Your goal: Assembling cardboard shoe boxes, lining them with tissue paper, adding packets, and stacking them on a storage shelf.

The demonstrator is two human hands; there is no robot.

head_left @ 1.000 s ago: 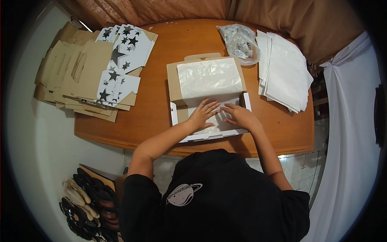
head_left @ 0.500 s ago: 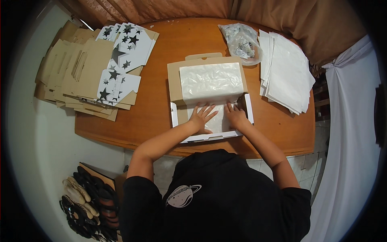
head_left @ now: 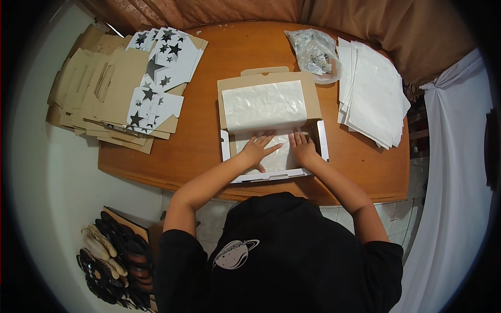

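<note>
Brown curtains (head_left: 339, 18) hung behind the far edge of a reddish-brown wooden desk (head_left: 172, 161), where an open brown-and-white cardboard box (head_left: 313, 99) stood near the middle of the near edge. One crinkled, off-white sheet of thin paper (head_left: 263, 101) lay in it, its long axis apparently running from the raised lid down over the floor toward the near wall. More bare card showed to its right on the lid than to its left. Both hands lay palm down on its lower part, neither clearly nearer: the left hand (head_left: 255, 150) had a wide grip, fingers and thumb splayed; the right hand (head_left: 303, 150) kept its fingers straighter and closer together, by the sheet's right side and the box's right wall. Neither grip appeared to pinch anything.
</note>
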